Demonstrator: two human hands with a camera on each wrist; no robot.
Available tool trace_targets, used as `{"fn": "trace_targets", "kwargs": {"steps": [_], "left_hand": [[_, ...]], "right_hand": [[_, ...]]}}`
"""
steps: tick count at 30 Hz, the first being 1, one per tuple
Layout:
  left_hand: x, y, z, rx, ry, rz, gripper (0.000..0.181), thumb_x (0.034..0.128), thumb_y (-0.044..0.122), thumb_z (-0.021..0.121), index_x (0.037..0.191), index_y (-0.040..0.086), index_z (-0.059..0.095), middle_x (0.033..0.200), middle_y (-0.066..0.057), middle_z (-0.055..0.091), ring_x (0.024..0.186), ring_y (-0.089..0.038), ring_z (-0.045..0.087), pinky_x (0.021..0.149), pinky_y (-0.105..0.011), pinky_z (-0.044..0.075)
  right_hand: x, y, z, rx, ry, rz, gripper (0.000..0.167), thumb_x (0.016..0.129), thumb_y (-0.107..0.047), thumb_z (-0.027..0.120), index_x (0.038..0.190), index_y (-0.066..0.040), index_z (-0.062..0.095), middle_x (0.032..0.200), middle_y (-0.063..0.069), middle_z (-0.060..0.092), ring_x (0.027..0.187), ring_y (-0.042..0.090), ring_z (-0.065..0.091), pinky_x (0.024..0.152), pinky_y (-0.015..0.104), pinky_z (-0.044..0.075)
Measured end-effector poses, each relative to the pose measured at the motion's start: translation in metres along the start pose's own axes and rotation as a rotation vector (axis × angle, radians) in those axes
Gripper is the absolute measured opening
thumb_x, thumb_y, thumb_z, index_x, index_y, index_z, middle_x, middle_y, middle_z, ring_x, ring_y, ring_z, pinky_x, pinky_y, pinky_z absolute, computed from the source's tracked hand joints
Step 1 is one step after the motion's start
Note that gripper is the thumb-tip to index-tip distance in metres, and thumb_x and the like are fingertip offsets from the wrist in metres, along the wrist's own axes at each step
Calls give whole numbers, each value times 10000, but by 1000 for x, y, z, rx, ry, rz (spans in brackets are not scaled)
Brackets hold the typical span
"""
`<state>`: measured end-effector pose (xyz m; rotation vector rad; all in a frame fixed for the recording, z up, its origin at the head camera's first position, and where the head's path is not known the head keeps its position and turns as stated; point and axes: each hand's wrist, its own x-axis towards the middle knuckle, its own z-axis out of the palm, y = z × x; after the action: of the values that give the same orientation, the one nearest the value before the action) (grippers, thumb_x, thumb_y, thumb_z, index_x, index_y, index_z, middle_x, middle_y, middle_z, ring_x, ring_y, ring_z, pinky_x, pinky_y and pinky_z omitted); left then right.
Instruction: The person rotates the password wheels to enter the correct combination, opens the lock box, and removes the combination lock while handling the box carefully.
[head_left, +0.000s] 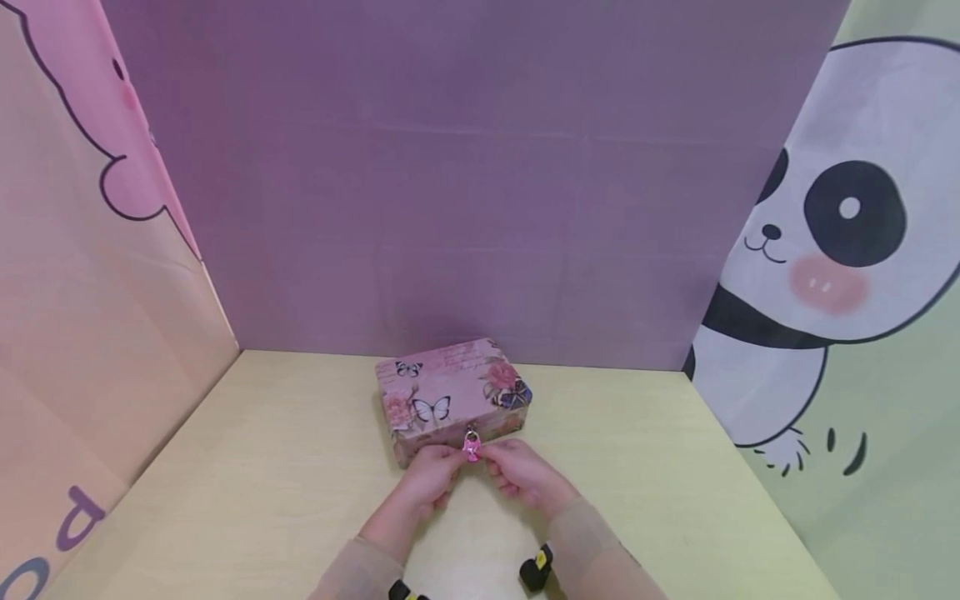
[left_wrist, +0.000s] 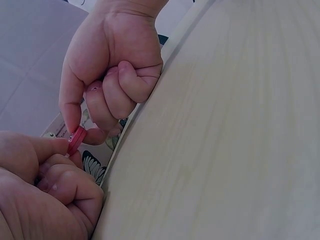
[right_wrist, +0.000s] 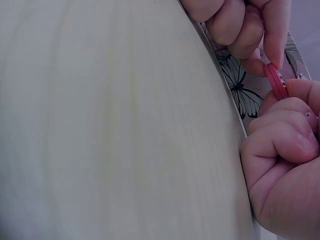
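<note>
A pink floral box (head_left: 450,383) with printed butterflies stands at the back of the table, its lid down. From its front hangs a small pink padlock (head_left: 472,447) by a metal shackle, with tiny marks along one edge in the right wrist view. My left hand (head_left: 432,475) pinches the padlock (left_wrist: 76,140) from the left between thumb and finger. From the other side my right hand (head_left: 525,473) pinches it too. The remaining fingers of both hands are curled in, as the left hand (left_wrist: 45,195) and the right hand (right_wrist: 287,160) show up close.
The pale wooden table (head_left: 247,467) extends around the box. Behind it rises a purple backdrop (head_left: 465,183), close to the box's rear. Printed side panels stand left and right, the right one with a panda (head_left: 847,250). A black wrist device (head_left: 536,572) sits by the right sleeve.
</note>
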<state>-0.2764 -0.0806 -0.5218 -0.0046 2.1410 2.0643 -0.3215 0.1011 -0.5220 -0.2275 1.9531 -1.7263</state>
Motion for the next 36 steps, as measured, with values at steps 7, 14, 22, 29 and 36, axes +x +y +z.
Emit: {"fn": "trace_targets", "kwargs": {"steps": [7, 14, 22, 29, 36], "left_hand": [[-1, 0, 0, -4, -4, 5, 323, 1008, 255, 619, 1034, -60, 683, 546, 88, 347, 397, -55, 279, 357, -219, 260], [-1, -1, 0, -10, -5, 9, 343, 1003, 269, 630, 1049, -66, 686, 538, 93, 344, 394, -53, 280, 354, -216, 258], [-1, 1, 0, -3, -2, 2, 324, 1002, 242, 624, 1056, -71, 687, 545, 88, 363, 399, -57, 291, 360, -218, 264], [-2, 3, 2, 3, 17, -12, 282, 993, 211, 619, 999, -66, 672, 555, 78, 366, 393, -66, 297, 365, -226, 271], [-2, 1, 2, -6, 18, -10, 263, 989, 200, 620, 970, -58, 664, 553, 79, 361, 390, -65, 297, 364, -223, 275]], "right_hand": [[0, 0, 0, -7, 2, 1, 372, 1020, -264, 559, 675, -156, 470, 580, -69, 345, 449, 68, 253, 416, 219, 213], [-3, -1, -1, -14, 1, -7, 339, 1019, -282, 578, 728, -124, 508, 583, -71, 353, 451, 65, 256, 419, 213, 219], [-12, -8, -14, -52, 53, -12, 266, 996, -315, 634, 854, -94, 586, 598, -67, 344, 487, 80, 271, 446, 213, 241], [-21, -11, -31, -18, 84, -1, 261, 1005, -281, 618, 1007, -22, 586, 622, -59, 329, 513, 91, 261, 465, 215, 233], [-24, -10, -39, -16, 85, -10, 397, 1010, -288, 609, 1204, 58, 591, 631, -62, 340, 518, 89, 266, 469, 212, 243]]}}
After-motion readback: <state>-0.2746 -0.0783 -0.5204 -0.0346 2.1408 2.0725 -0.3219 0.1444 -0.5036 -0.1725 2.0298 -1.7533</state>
